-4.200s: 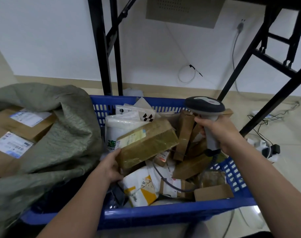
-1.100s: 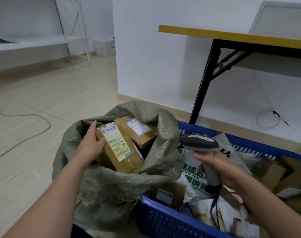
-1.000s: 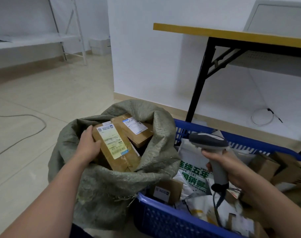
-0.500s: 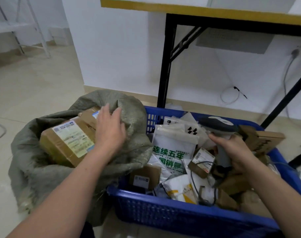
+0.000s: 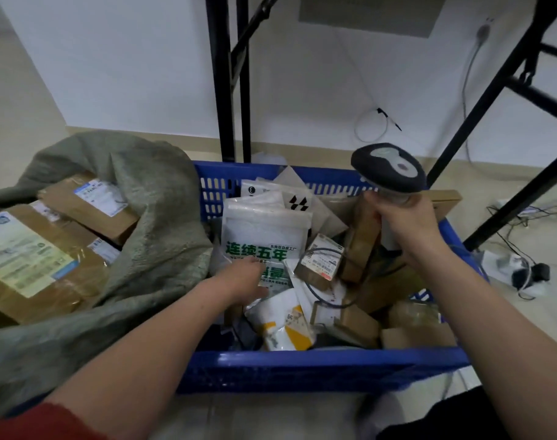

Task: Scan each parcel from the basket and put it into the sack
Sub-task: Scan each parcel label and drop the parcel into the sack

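While the left hand rests its fingers on the lower part of a white poly mailer with green print, I cannot tell whether they pinch it. The mailer leans toward 10 o'clock in the blue basket, among other parcels. At 2 o'clock the right hand is wrapped round a barcode scanner above the pile. At 9 o'clock, touching the basket, a grey-green sack holds labelled cardboard boxes.
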